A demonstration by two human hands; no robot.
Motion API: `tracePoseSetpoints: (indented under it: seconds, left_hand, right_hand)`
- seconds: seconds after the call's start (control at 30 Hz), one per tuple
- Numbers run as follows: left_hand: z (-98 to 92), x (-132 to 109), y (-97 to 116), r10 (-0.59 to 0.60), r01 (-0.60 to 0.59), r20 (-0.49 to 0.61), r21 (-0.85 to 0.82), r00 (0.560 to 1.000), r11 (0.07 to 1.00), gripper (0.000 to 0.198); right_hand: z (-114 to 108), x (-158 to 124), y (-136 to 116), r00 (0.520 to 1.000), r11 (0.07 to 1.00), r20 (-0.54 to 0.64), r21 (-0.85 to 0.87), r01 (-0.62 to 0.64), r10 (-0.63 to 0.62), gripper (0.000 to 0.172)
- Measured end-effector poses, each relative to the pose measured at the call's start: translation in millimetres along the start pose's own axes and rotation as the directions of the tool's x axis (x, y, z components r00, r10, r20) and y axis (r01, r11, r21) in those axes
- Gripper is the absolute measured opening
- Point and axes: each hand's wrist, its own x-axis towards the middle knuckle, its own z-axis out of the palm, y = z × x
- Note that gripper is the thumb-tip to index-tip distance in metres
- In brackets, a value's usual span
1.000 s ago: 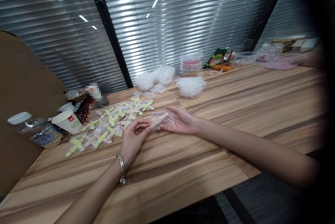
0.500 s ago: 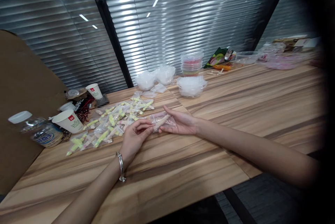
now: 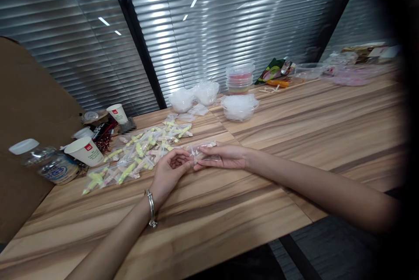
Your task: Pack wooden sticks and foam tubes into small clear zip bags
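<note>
A small clear plastic bag (image 3: 203, 151) with something pale pink inside lies between both hands, just above the striped wooden table (image 3: 294, 140). The left hand (image 3: 168, 171) pinches its near end; the right hand (image 3: 222, 157) closes over its far side.

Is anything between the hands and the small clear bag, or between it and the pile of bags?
Nothing visible. The left hand and right hand both hold the bag over the table. The pile lies close on its left, nothing between them.
</note>
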Motion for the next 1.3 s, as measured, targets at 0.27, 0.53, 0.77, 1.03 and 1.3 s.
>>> tracePoseSetpoints:
  seconds: [0.27, 0.53, 0.77, 1.03, 1.3]
  left_hand:
    - [-1.3, -0.7, -0.5, 0.04, -0.04, -0.004, 0.094, 0.999, 0.995, 0.022]
    - [-0.5, -1.2, 0.7, 0.109, -0.108, -0.001, 0.17, 0.994, 0.98, 0.021]
    - [-0.6, -1.7, -2.1, 0.091, -0.096, 0.037, 0.172, 0.995, 0.98, 0.023]
    - [0.9, -0.2, -2.1, 0.137, -0.134, -0.006, 0.153, 0.991, 0.979, 0.016]
    - [0.8, 3.5, 0.5, 0.125, -0.117, -0.078, 0.094, 0.989, 0.989, 0.013]
  right_hand:
    - [-3.8, -2.7, -0.2, 0.998, 0.999, 0.05, -0.029, -0.029, 0.03, 0.032]
    - [-7.4, -0.4, -1.1, 0.998, 0.999, 0.049, 0.036, -0.03, 0.028, 0.034]
    - [-6.2, 0.3, -0.5, 0.997, 1.0, 0.072, -0.003, -0.014, 0.014, 0.038]
    - [-6.5, 0.6, 1.4, 1.0, 0.999, 0.026, -0.037, 0.0, 0.001, 0.032]
    - [1.7, 0.3, 0.8, 0.993, 0.99, -0.01, -0.079, 0.117, -0.118, 0.029]
